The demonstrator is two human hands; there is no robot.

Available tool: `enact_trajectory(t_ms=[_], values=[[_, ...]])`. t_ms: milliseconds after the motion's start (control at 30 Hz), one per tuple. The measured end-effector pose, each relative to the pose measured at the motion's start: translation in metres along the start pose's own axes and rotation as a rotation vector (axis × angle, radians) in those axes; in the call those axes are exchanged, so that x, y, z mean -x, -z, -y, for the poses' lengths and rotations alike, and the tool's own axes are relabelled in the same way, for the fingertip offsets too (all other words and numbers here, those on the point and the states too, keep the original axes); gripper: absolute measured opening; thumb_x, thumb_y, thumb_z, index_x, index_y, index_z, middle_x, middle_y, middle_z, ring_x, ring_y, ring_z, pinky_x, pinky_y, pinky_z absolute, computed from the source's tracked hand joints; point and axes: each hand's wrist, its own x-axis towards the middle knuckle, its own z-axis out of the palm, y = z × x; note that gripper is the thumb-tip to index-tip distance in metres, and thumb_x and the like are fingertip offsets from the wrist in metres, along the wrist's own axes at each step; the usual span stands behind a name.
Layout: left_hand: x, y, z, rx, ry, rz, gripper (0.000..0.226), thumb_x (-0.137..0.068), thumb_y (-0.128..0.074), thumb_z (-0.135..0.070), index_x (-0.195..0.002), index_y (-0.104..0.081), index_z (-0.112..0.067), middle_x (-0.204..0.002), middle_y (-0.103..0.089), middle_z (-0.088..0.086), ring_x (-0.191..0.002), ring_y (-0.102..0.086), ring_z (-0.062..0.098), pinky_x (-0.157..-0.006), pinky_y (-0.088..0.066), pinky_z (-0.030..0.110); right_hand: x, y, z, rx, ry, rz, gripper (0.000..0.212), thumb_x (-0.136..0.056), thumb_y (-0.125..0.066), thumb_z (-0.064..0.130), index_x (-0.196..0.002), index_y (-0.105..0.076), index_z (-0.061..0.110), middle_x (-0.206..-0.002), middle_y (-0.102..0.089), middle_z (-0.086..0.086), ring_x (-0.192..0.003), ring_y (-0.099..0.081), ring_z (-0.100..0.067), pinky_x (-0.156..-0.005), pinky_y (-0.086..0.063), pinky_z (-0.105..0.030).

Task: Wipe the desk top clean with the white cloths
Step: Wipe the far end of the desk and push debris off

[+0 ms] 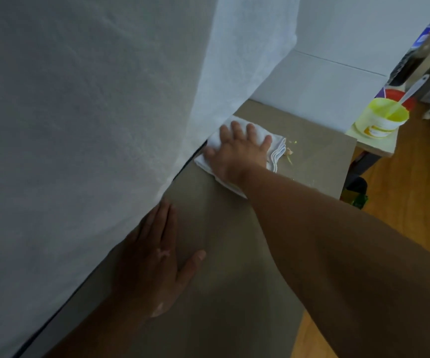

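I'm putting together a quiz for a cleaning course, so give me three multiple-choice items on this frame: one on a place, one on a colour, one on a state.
1. Where do the food scraps lie?
A. on top of the white cloth
B. on the desk top, just right of the cloth
C. on the floor

2. What colour is the tub that holds the spoon?
A. green
B. black
C. yellow

3. How is the right hand?
A. flat, fingers spread, pressing on the cloth
B. a fist held above the desk
C. gripping the spoon

Answers:
1 B: the bits sit on bare desk beside the cloth's folded edge.
2 C: its rim and inside are bright yellow.
3 A: the straight fingers lie spread across the cloth.
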Motion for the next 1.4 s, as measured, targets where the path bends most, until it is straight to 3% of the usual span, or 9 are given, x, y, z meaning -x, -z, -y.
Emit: enact_trajectory(t_ms=[133,433,667,833,967,1067,1233,1400], values=[[-0.003,0.001,-0.001,-0.009,-0.007,0.004,0.099,-0.095,-0.017,-0.077,-0.158,-0.031,-0.002,-0.167,-0.029,0.016,-0.155,-0.027,0.033,-0.121,-0.027,0.052,-0.006,0.002,0.002,-0.01,-0.06,0.003,0.073,-0.098,-0.026,0.065,-0.161,-0.021,0.028,-0.172,-0.01,-0.001,-0.157,0.0,-0.037,-0.116,-0.001,-0.074],[-0.003,0.002,0.0,0.014,-0.049,-0.029,0.096,-0.098,-0.025,-0.074,-0.153,-0.039,0.003,-0.162,-0.038,0.021,-0.149,-0.037,0.039,-0.12,-0.029,0.052,0.09,-0.006,-0.007,0.027,0.126,-0.021,0.066,-0.101,-0.024,0.061,-0.159,-0.024,0.03,-0.17,-0.015,-0.002,-0.157,-0.004,-0.039,-0.117,-0.005,-0.072],[-0.005,0.003,0.001,0.008,-0.045,0.005,0.1,-0.097,-0.019,-0.076,-0.153,-0.038,0.004,-0.162,-0.037,0.022,-0.15,-0.035,0.039,-0.118,-0.033,0.061,0.122,-0.003,-0.031,0.024,0.17,0.015,0.065,-0.103,-0.023,0.064,-0.162,-0.02,0.038,-0.173,-0.011,0.005,-0.16,0.001,-0.03,-0.122,-0.001,-0.064],[-0.005,0.002,0.002,0.003,-0.02,0.044,0.105,-0.093,-0.011,-0.08,-0.158,-0.03,-0.001,-0.167,-0.029,0.017,-0.156,-0.025,0.033,-0.123,-0.026,0.055,0.119,0.005,-0.073,0.019,0.002,0.006,0.065,-0.103,-0.019,0.065,-0.163,-0.015,0.04,-0.174,-0.007,0.009,-0.16,0.001,-0.027,-0.123,-0.002,-0.065],[-0.006,0.002,0.002,0.015,0.011,0.072,0.113,-0.081,0.012,-0.088,-0.164,-0.001,-0.012,-0.173,0.002,0.004,-0.16,0.006,0.019,-0.13,-0.002,0.043,0.114,0.014,-0.122,-0.004,-0.191,-0.057,0.065,-0.1,-0.024,0.068,-0.16,-0.021,0.042,-0.171,-0.013,0.011,-0.158,-0.006,-0.027,-0.118,-0.013,-0.069],[-0.006,0.005,0.0,0.054,0.033,0.073,0.12,-0.072,0.02,-0.09,-0.164,0.005,-0.014,-0.173,0.009,0.002,-0.159,0.013,0.016,-0.129,0.004,0.039,0.102,0.009,-0.138,-0.127,-0.27,-0.029,0.066,-0.099,-0.027,0.067,-0.159,-0.024,0.04,-0.17,-0.012,0.01,-0.158,-0.001,-0.027,-0.116,-0.02,-0.071],[-0.008,0.007,-0.002,0.045,0.047,0.083,0.124,-0.068,0.023,-0.09,-0.164,0.003,-0.013,-0.174,0.005,0.006,-0.16,0.009,0.02,-0.129,0.003,0.04,0.122,-0.002,-0.125,-0.113,-0.26,-0.075,0.072,-0.095,-0.02,0.061,-0.159,-0.027,0.028,-0.169,-0.02,-0.006,-0.156,-0.015,-0.035,-0.12,-0.022,-0.067],[-0.006,0.004,-0.007,0.044,0.048,0.02,0.107,-0.084,0.003,-0.077,-0.163,-0.015,-0.008,-0.172,-0.013,0.014,-0.159,-0.006,0.03,-0.129,-0.006,0.046,0.226,-0.019,-0.076,-0.093,-0.16,-0.037,0.073,-0.096,-0.007,0.06,-0.159,-0.025,0.026,-0.169,-0.016,-0.002,-0.159,-0.005,-0.034,-0.118,-0.033,-0.062]])
